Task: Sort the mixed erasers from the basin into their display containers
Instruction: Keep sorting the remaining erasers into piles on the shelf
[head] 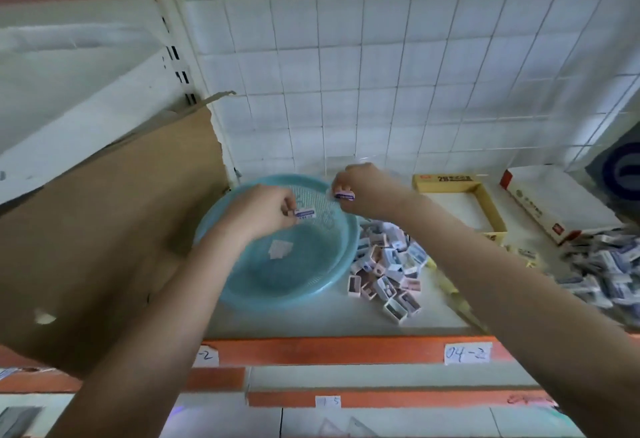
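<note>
Item: two erasers held above a teal basin on a store shelf.

Left hand (258,210) fingers pinched on a small eraser (304,212), long axis roughly level, left to right, over the basin (242,285) interior. Right hand (363,191) fingers clamped on a second eraser (344,194) above the basin's far rim, long axis slightly tilted down to the right. Basin nearly bare; a white scrap (280,249) lies inside. Cardboard sheet (104,229) crowds the left edge. Loose eraser pile (386,264) touches the basin's right rim. Open yellow box (493,212) and white box (554,205) behind; another heap (602,271) far right. Orange shelf edge (311,351) bounds the front.
</note>
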Action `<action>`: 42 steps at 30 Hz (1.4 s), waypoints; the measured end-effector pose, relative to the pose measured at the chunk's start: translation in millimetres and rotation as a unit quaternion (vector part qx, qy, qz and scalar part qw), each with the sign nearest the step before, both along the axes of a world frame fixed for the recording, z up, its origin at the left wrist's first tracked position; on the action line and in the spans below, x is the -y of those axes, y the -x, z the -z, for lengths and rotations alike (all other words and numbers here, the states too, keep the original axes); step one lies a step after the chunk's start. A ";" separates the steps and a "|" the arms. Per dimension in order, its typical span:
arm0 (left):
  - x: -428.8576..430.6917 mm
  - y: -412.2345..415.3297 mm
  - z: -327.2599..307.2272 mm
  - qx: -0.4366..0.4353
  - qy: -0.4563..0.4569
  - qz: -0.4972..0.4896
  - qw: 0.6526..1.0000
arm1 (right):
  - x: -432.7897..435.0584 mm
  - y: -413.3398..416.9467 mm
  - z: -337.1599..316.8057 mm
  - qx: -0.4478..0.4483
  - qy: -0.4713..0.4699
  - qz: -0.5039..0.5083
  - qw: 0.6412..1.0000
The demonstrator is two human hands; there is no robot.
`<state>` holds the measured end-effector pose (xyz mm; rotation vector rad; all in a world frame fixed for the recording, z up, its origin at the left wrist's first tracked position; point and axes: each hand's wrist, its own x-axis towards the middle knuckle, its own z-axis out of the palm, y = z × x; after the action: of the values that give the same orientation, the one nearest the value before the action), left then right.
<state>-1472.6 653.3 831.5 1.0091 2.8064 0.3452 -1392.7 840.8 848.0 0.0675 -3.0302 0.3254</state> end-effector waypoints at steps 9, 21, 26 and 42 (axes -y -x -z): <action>-139.7 -51.1 -31.7 -0.026 -0.076 0.149 0.986 | -110.7 -103.2 -16.5 0.001 0.005 0.166 0.986; -284.7 -142.4 -28.6 -0.013 -0.065 0.320 0.945 | -207.1 -255.9 -14.1 -0.058 0.058 0.346 0.935; -323.4 -182.1 -25.7 -0.033 -0.061 0.360 0.930 | -233.8 -307.9 -10.6 -0.077 0.036 0.398 0.913; -368.1 -229.7 39.3 0.046 -0.107 0.371 0.921 | -239.6 -313.3 59.5 -0.147 0.097 0.420 0.890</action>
<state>-1242.9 1021.4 792.2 1.9272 2.1094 0.5724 -1079.3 1080.5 788.5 -1.0598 -2.4040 0.4623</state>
